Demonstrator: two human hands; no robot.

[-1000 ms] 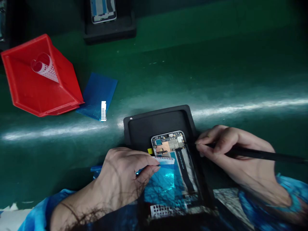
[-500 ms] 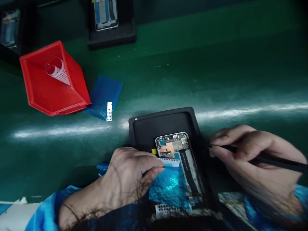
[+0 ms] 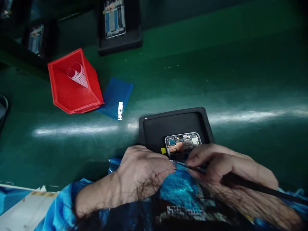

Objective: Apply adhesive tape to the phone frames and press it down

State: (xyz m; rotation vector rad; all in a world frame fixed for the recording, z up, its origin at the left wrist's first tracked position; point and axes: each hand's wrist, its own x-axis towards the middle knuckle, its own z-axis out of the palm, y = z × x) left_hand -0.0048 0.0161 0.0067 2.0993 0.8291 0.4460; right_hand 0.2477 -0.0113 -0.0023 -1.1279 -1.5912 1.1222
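Observation:
A phone with its back off (image 3: pixel 181 146) lies in a black tray (image 3: pixel 163 125), its circuit board showing at the top end. Over its lower part is a shiny blue film sheet (image 3: pixel 181 189) bearing white strips with dark dots. My left hand (image 3: pixel 144 171) pinches the sheet's upper edge between thumb and fingers. Slim black tweezers (image 3: pixel 252 184) are held in my right hand (image 3: pixel 231 166), their tip at that same edge beside my left fingertips. Whether the tip grips a dot cannot be made out. The phone's lower end is hidden by the film and my hands.
A red bin (image 3: pixel 72 86) holding a curled dotted sheet stands at the left. Beside it lies a flat blue film (image 3: pixel 117 94) with a white dotted strip (image 3: pixel 120 111). Another opened phone (image 3: pixel 115 21) rests in a black tray (image 3: pixel 120 45) at the back.
My right hand with the tweezers has come left, from beside the tray to the film's edge at my left fingers. The whole view has shifted, so the bin and trays appear further right.

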